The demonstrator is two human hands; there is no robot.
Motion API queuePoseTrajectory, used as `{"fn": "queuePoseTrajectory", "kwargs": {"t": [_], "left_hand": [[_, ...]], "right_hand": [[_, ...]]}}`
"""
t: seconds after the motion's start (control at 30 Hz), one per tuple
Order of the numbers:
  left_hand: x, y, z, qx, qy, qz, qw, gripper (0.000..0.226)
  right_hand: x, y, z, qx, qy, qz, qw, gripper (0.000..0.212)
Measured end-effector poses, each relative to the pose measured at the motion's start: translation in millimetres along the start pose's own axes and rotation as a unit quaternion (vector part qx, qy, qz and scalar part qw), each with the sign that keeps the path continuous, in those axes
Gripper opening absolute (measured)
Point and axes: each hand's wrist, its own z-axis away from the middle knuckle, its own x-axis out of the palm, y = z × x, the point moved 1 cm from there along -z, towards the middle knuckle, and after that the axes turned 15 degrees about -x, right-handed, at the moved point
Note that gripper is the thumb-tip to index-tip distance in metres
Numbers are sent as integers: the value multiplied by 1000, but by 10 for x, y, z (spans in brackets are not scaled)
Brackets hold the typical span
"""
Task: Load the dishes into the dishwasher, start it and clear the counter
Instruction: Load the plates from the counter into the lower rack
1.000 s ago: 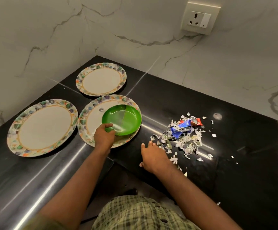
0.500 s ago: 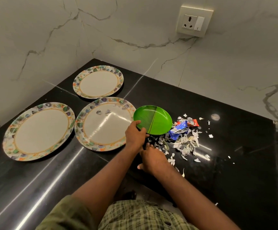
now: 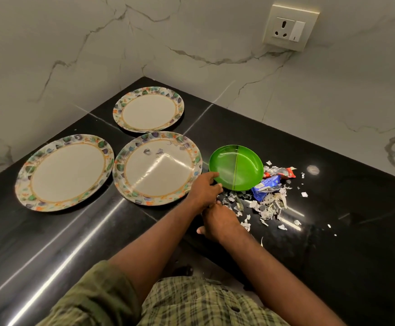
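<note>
My left hand (image 3: 204, 189) grips the near-left rim of a small green plate (image 3: 237, 167), which sits tilted against a heap of torn paper and wrapper scraps (image 3: 268, 196) on the black counter (image 3: 333, 208). My right hand (image 3: 217, 222) rests on the counter at the heap's near-left edge, its fingers hidden among the scraps and under my left wrist. Three floral-rimmed plates lie flat to the left: a large middle one (image 3: 157, 168) with a few scraps on it, a large left one (image 3: 64, 171), and a smaller far one (image 3: 148, 109).
Marble walls close the corner behind the counter, with a socket and switch (image 3: 288, 28) on the right wall. Small paper bits (image 3: 304, 194) are scattered right of the heap. The counter's front edge runs just below my hands.
My left hand lifted the green plate off the middle floral plate and carried it right to the scrap heap. My right hand stayed at the heap's edge.
</note>
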Motion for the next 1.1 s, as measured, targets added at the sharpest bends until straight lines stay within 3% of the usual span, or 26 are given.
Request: {"fn": "queuePoseTrajectory", "kwargs": {"t": [0.13,0.4,0.53,0.6,0.67,0.77,0.97,1.03,1.1], "left_hand": [[-73,-22,121,17,-19,21,999,47],[-654,-470,286,110,162,-113,974,34],[-1009,-803,345,32,295,-47,954,39],[-1140,-921,359,-35,334,-43,941,47],[-1224,-1010,351,-104,359,-26,927,57],[-1300,-1098,319,-166,358,66,916,74],[-1474,-1170,187,-180,335,248,891,87],[-1516,-1180,162,-194,305,332,871,76],[-1527,-1150,162,-182,295,368,863,45]], "right_hand": [[6,11,-2,2,-7,4,1000,78],[-71,-64,15,8,0,23,1000,95],[-222,-145,49,10,7,32,999,76],[-308,-167,41,1,20,38,999,59],[-366,-192,12,1,26,36,999,54],[-368,-263,-47,2,21,33,999,54],[-216,-334,-143,8,9,72,997,54],[-210,-331,-130,8,19,69,997,52],[-227,-309,-88,3,36,59,998,50]]}}
